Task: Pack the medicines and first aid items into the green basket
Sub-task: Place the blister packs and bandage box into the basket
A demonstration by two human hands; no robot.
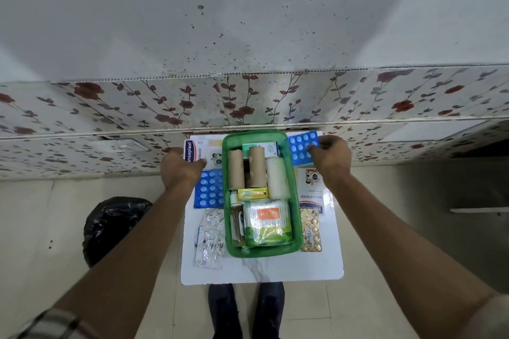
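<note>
**Green basket part-filled; both hands on items at its upper corners**

The green basket (pixel 293 231) stands at frame centre on a white table (pixel 316 267). Inside it: two brown rolls (pixel 249 168) upright in the picture, a white gauze roll (pixel 277 177), a teal-and-white carton (pixel 264 146) at the top, a yellow-green box (pixel 252 194), a bottle (pixel 236 221), and a green packet of cotton buds (pixel 266 224) with an orange label, text unreadable.

Left of centre, the left hand (pixel 180 168) is closed, thumb on top, on a plaster box (pixel 202 152) printed "Hansaplast".

Right of the basket's top, the right hand (pixel 332 157) pinches the edge of a blue blister strip (pixel 303 147).

Outside the basket: a second blue strip (pixel 210 190), a silver foil strip (pixel 209 237), a gold blister strip (pixel 310 232), and a second plaster box (pixel 312 192) reading "WASHPROOF".
</note>
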